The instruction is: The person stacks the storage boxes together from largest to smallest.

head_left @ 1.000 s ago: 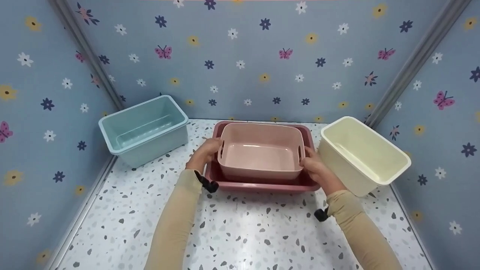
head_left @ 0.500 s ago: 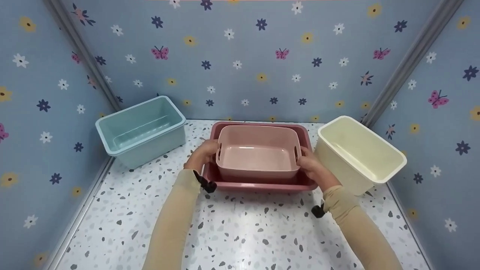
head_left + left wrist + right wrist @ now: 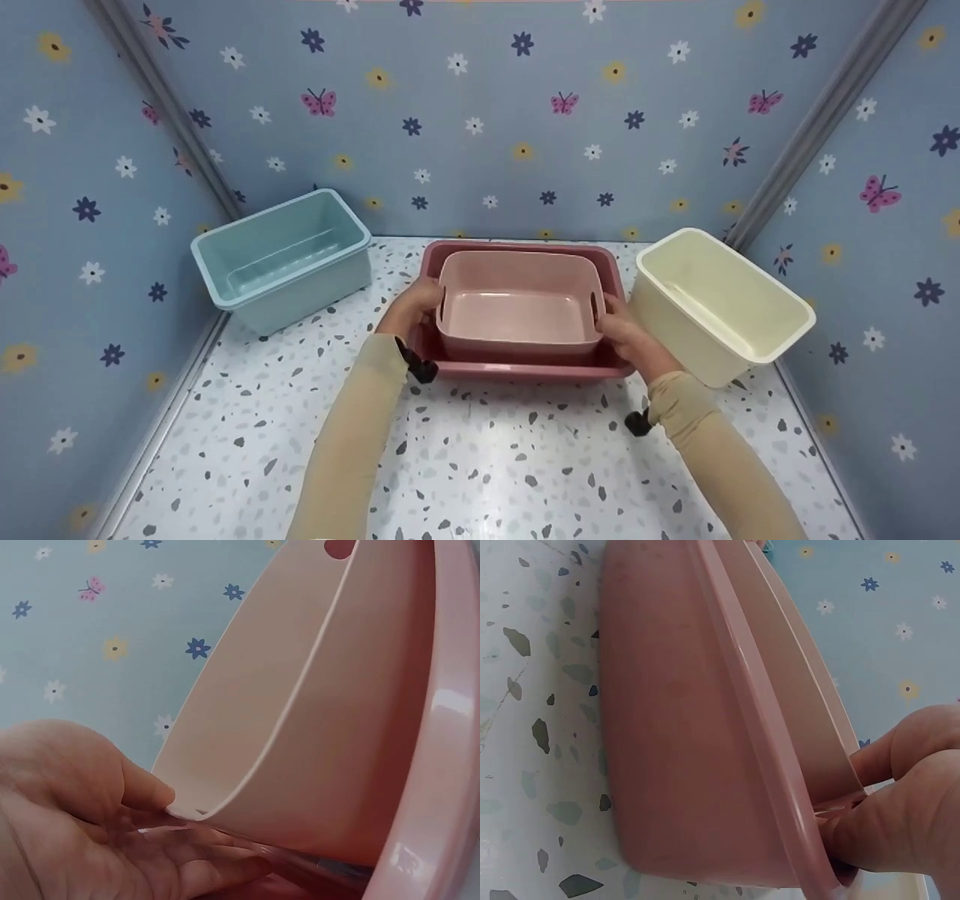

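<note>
A light pink plastic basket (image 3: 517, 319) with a handle slot in each end sits inside a larger dark pink bin (image 3: 525, 371). My left hand (image 3: 414, 304) holds the basket's left end by its rim. In the left wrist view, the thumb of my left hand (image 3: 97, 817) lies at the rim, with the fingers against the outside of the wall. At the other end, my right hand (image 3: 634, 341) pinches the basket beside its slot. The right wrist view shows its fingers reaching down between basket and bin, their tips partly hidden.
At the left stands a blue bin (image 3: 289, 262), angled against the wall. A cream bin (image 3: 720, 300) is close by the right hand. All rest on a speckled white tabletop (image 3: 480, 457), enclosed by flowered wall panels (image 3: 480, 97).
The light pink basket has sunk slightly lower into the dark pink bin, with both hands keeping hold of its ends. The view has shifted a little.
</note>
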`<state>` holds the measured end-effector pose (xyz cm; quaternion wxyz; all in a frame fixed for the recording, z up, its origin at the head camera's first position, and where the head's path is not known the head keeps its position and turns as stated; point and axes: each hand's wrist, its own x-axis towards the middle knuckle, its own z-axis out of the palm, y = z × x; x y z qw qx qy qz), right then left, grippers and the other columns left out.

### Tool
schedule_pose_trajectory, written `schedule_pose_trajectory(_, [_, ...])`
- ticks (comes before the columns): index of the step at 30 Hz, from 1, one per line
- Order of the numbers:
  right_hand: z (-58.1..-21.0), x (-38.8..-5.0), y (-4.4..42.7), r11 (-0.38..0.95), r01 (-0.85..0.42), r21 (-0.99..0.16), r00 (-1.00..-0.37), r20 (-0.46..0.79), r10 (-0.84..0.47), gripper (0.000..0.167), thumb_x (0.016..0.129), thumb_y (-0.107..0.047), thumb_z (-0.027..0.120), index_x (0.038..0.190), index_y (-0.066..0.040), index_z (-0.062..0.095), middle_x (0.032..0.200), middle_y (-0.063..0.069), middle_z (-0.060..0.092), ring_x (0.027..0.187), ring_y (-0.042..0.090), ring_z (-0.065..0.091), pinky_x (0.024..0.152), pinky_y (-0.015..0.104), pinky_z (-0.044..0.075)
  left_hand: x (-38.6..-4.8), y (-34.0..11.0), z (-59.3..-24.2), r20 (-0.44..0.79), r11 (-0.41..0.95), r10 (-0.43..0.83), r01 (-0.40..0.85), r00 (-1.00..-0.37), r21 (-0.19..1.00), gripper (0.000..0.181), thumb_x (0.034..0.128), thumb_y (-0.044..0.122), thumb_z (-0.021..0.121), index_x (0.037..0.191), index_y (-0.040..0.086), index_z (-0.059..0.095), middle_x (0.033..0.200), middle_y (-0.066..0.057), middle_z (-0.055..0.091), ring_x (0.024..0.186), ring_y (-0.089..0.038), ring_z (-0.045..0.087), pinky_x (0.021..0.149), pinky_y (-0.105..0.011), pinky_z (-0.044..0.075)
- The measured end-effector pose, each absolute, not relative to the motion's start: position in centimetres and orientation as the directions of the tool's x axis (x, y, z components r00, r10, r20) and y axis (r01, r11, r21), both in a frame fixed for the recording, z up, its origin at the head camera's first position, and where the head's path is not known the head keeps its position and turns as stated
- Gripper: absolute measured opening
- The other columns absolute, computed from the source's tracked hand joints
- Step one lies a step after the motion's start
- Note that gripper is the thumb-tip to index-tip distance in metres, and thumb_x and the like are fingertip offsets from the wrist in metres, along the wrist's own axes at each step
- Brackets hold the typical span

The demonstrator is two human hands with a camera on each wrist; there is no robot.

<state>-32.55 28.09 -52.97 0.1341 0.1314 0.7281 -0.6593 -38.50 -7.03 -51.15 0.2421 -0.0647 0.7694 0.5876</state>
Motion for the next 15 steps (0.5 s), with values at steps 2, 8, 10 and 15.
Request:
schedule_pose_trajectory(2, [-53.0,-32.6,28.0,0.124,0.355,-0.927,-0.934,-0.356,0.013,0.078,0.08,0.018,0.037,0.153,0.0,0.016,0.144,0.029,0.028,0.114,0.034,0.041,0.099,0.042,0.039,-38.4,-7.1,-51.1,-0.438,0.318,0.168,-0.372,-0.883,0.872,0.014,0.0966,0.008,0.044,0.093,0.003,0.056,0.075,-0.007,0.059,0.063,-0.021,0.059,0.061,-0.039,0.051])
schedule_pose_trajectory(8, [-53.1,-32.1,28.0,0.219,0.286,-0.933,-0.953,-0.3,-0.032,0.077,0.082,0.017,0.042,0.153,0.003,0.015,0.146,0.027,0.03,0.121,0.035,0.037,0.102,0.042,0.036,-37.8,-7.5,-51.0,-0.432,0.314,0.192,-0.361,-0.881,0.878,0.028,0.0996,0.014,0.044,0.121,-0.002,0.053,0.099,-0.018,0.061,0.082,-0.028,0.064,0.084,-0.048,0.052])
schedule_pose_trajectory(10, [-53.0,-32.0,28.2,0.247,0.27,-0.931,-0.955,-0.291,-0.055,0.076,0.084,0.014,0.045,0.153,0.002,0.015,0.147,0.027,0.03,0.123,0.035,0.036,0.103,0.043,0.034,-37.4,-7.6,-50.8,-0.411,0.317,0.212,-0.335,-0.887,0.887,0.033,0.1002,0.016,0.046,0.128,-0.001,0.051,0.107,-0.02,0.061,0.092,-0.03,0.064,0.087,-0.047,0.051])
schedule_pose_trajectory(15, [-52.0,-31.1,28.9,0.41,0.171,-0.896,-0.966,-0.234,-0.109,0.072,0.091,0.003,0.051,0.152,0.005,0.014,0.151,0.029,0.025,0.136,0.039,0.029,0.111,0.048,0.025,-35.7,-8.1,-49.8,-0.271,0.439,0.223,-0.151,-0.937,0.886,0.048,0.1021,0.023,0.047,0.145,0.004,0.039,0.136,-0.019,0.051,0.121,-0.03,0.052,0.1,-0.046,0.042])
